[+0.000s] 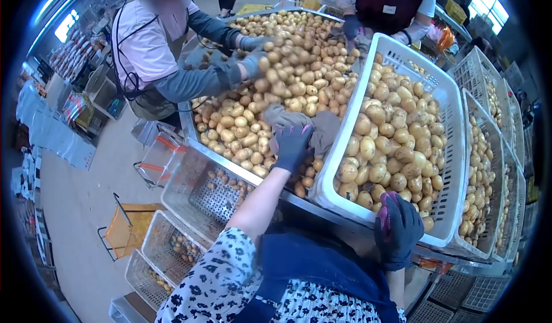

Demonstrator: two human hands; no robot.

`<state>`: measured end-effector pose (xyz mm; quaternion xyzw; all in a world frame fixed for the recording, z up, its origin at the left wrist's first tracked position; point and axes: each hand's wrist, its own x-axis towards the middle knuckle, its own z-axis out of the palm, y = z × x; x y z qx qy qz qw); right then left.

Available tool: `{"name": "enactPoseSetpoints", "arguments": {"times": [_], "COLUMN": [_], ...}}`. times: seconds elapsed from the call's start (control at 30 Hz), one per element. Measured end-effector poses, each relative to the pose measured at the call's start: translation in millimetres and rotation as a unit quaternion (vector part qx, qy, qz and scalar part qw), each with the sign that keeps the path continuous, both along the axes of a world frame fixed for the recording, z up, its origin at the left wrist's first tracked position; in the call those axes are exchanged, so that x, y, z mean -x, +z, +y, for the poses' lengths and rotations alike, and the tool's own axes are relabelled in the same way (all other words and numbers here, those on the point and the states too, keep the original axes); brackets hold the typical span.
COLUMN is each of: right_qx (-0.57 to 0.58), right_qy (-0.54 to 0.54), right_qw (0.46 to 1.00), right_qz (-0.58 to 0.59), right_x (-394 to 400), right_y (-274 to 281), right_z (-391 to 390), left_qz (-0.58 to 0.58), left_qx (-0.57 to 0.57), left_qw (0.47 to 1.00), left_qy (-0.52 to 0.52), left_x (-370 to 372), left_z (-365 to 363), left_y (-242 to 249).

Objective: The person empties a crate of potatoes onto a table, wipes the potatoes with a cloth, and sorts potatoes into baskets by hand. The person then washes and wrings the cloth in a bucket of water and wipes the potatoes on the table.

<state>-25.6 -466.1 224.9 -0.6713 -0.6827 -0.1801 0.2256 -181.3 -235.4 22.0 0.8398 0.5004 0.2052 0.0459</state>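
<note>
My left hand (293, 147), in a dark glove with pink at the fingertips, reaches onto the heap of potatoes (244, 133) in the big metal-edged sorting bin (227, 165). Its fingers are closed on a grey cloth (325, 129) that lies bunched over the potatoes. My right hand (398, 231), gloved alike, is curled at the near rim of a white plastic crate (330, 176). Larger potatoes (397, 133) fill this crate, which stands tilted on the right side of the bin. The right fingertips are partly hidden.
Across the bin on the left, a person's gloved hands (253, 56) move potatoes, which blur. Another person (391, 7) stands at the far side. More potato crates (480, 176) line the right. Lower crates (172, 248) and a yellow basket (129, 231) stand at the left.
</note>
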Motion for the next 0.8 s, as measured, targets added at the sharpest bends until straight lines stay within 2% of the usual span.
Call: {"name": "enactPoseSetpoints", "arguments": {"times": [0.03,0.07,0.1,0.13,0.17,0.2,0.27,0.33,0.4,0.47,0.53,0.6,0.67,0.7,0.73,0.8], "right_qx": [0.005,0.011,0.008,0.004,0.001,0.003,0.008,0.009,0.038,0.046,0.057,0.066,0.094,0.102,0.107,0.118], "right_qy": [-0.001,-0.002,-0.005,-0.005,-0.005,-0.01,-0.022,-0.024,-0.03,-0.034,-0.042,-0.046,-0.061,-0.064,-0.067,-0.089], "right_qw": [1.0,1.0,1.0,1.0,1.0,1.0,0.999,0.999,0.999,0.998,0.997,0.997,0.993,0.992,0.991,0.989], "right_qz": [0.004,0.009,0.01,0.013,0.019,0.024,-0.031,-0.025,0.003,0.014,0.016,0.017,0.042,0.042,0.039,0.019], "right_x": [2,2,2,2,3,5,3,3,5,5,5,6,9,9,9,9], "right_y": [1,1,2,1,0,-1,-2,0,4,3,3,7,9,8,7,2], "right_z": [-1,-2,-2,-2,-1,-2,-2,-1,-1,0,3,8,9,9,8,6], "left_qz": [-0.016,-0.016,-0.135,-0.248,-0.482,-0.476,-0.676,-0.685,-0.738,-0.729,-0.662,-0.659,-0.724,-0.654,-0.562,-0.521], "left_qx": [0.086,0.083,0.179,0.271,0.326,0.33,0.232,0.163,0.125,0.056,-0.001,0.01,0.042,0.08,0.041,0.001], "left_qw": [0.996,0.996,0.975,0.93,0.813,0.815,0.699,0.707,0.66,0.667,0.705,0.707,0.623,0.671,0.754,0.801], "left_qy": [-0.009,-0.012,0.001,0.012,0.005,0.003,0.005,0.063,0.066,0.142,0.254,0.256,0.293,0.34,0.337,0.295], "left_x": [-4,-4,-2,1,3,8,24,62,104,143,176,199,206,201,203,206], "left_z": [6,12,12,13,21,19,12,17,15,14,21,37,57,64,84,116], "left_y": [2,4,32,47,24,38,77,75,87,92,72,56,40,36,13,-12]}}
